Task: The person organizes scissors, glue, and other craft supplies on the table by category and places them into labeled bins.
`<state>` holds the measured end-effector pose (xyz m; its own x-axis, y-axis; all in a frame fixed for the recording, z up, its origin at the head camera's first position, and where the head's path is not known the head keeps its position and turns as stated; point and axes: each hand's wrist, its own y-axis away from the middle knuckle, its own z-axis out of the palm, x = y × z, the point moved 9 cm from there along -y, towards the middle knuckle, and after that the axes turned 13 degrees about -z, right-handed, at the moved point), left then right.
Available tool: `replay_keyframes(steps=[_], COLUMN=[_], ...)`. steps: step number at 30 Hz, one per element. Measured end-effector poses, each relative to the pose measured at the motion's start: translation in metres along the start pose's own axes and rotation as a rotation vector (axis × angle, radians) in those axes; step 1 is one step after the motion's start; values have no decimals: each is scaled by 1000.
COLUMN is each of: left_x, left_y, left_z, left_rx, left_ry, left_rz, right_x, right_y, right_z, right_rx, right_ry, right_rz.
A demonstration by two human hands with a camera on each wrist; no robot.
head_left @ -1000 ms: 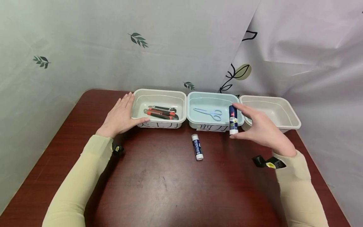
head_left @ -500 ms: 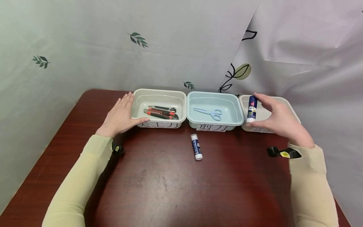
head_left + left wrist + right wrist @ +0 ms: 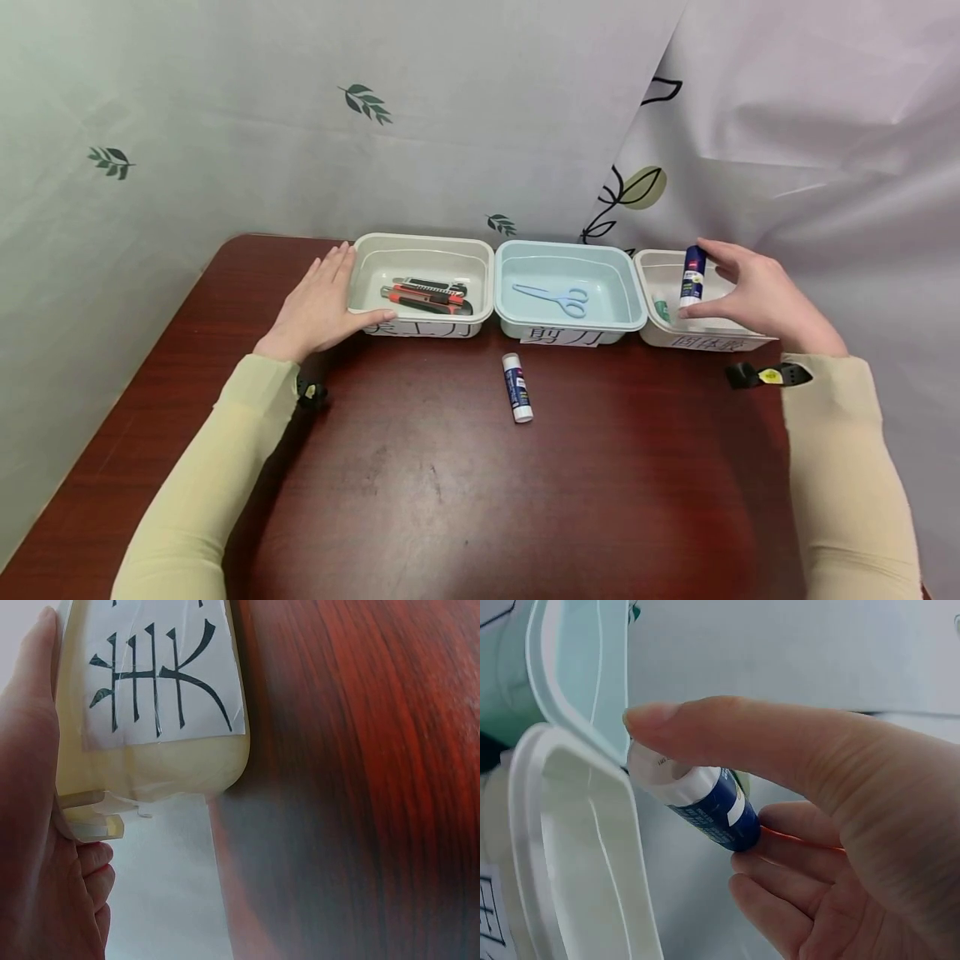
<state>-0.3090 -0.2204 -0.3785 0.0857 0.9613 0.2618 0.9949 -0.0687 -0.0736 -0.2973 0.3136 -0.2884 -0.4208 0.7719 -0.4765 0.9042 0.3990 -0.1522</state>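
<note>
My right hand pinches a blue-and-white glue stick between thumb and fingers, over the right cream bin. In the right wrist view the thumb lies at the white end of this glue stick and fingertips at the blue end. My left hand rests with extended fingers against the left end of the left cream bin, thumb along its front rim. Another glue stick lies on the table in front of the middle bin.
The light-blue middle bin holds blue scissors. Several box cutters lie in the left bin. A green item is inside the right bin. Patterned cloth hangs behind the dark red table.
My right hand has carried the glue stick rightward from in front of the blue bin to over the right cream bin. The left hand has stayed in place.
</note>
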Motion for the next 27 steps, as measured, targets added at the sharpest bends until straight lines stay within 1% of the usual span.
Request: replay_keyframes(steps=[6,10,13,17,20,27], left_x=[1,1,1,1,0,1], left_y=[-1,0,0,0,0,0], left_z=[0,0,1,1,1,1], left_rx=[0,-3,-5,-5,-7,-7], left_ry=[0,0,-2,-6,-6,-5], left_rz=[4,3,3,5,5,7], right_x=[20,33,38,40,40,27], right_y=[-3,0,4,9,11,16], right_z=[-1,3,5,4,0,-8], right_rx=[-35,-62,-59,-36,-2,95], right_ry=[22,73,105,120,117,107], right_rz=[46,40,27,31,37,33])
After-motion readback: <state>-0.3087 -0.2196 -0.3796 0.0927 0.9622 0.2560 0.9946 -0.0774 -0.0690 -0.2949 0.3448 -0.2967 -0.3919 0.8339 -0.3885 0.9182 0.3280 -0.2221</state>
